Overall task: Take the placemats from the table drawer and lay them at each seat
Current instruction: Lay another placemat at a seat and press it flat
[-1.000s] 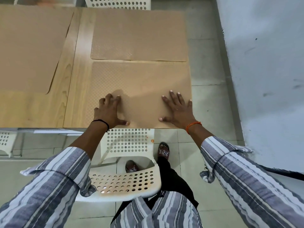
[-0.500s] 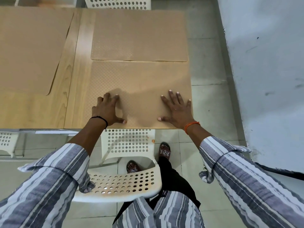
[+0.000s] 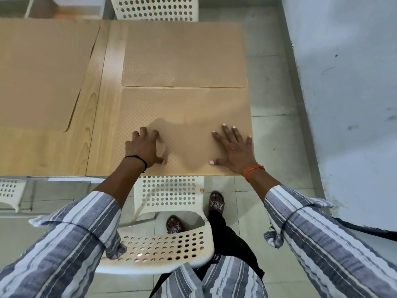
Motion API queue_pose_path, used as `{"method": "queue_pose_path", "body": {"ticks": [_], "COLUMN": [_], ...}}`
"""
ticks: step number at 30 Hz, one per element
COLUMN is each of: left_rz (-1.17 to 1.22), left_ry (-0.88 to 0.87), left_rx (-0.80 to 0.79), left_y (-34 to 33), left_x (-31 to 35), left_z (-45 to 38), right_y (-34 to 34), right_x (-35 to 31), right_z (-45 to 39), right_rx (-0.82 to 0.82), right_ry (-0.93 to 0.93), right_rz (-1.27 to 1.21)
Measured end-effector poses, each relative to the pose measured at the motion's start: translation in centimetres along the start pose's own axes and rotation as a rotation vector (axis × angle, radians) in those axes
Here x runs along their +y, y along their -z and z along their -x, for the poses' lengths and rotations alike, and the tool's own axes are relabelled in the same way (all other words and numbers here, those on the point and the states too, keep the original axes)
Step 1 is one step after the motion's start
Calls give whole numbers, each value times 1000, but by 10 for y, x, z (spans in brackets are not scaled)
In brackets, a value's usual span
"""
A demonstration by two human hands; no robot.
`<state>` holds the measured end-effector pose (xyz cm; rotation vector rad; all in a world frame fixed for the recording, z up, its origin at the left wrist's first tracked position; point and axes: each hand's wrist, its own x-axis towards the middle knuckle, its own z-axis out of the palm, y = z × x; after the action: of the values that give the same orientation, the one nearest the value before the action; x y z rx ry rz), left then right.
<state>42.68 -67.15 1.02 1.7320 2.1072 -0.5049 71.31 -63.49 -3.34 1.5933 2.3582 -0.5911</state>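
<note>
A tan textured placemat [image 3: 184,108] lies flat at the near right end of the wooden table [image 3: 101,104]. My left hand [image 3: 144,148] rests on its near left part with fingers bent at the knuckles and fingertips on the mat. My right hand [image 3: 233,147] presses flat on its near right part, fingers spread. A second placemat [image 3: 184,54] lies just beyond it, edges nearly touching. A third placemat [image 3: 40,72] covers the left part of the table.
A white perforated plastic chair [image 3: 167,239] stands between me and the table edge. Another white chair [image 3: 156,9] stands at the far side, and part of one [image 3: 10,192] shows at the left. A pale wall [image 3: 348,104] runs along the right.
My left hand has slid slightly left on the near placemat. The right hand and the mats stay as they were.
</note>
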Motion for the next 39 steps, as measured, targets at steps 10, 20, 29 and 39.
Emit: {"method": "queue_pose_path", "body": {"ticks": [10, 20, 29, 39], "left_rz": [-28, -62, -33, 39], "left_ry": [-64, -13, 15, 1], "left_rx": [50, -152, -206, -238], "left_y": [25, 40, 38, 42], "left_x": [-4, -18, -18, -16], "left_z": [-40, -77, -91, -87], "right_y": [29, 32, 10, -2], "right_x": [-16, -90, -148, -90], "right_z": [-14, -80, -160, -149], "right_rx": [-48, 197, 203, 362], "right_ry": [-83, 115, 209, 9], "right_rz": [-24, -103, -88, -103]}}
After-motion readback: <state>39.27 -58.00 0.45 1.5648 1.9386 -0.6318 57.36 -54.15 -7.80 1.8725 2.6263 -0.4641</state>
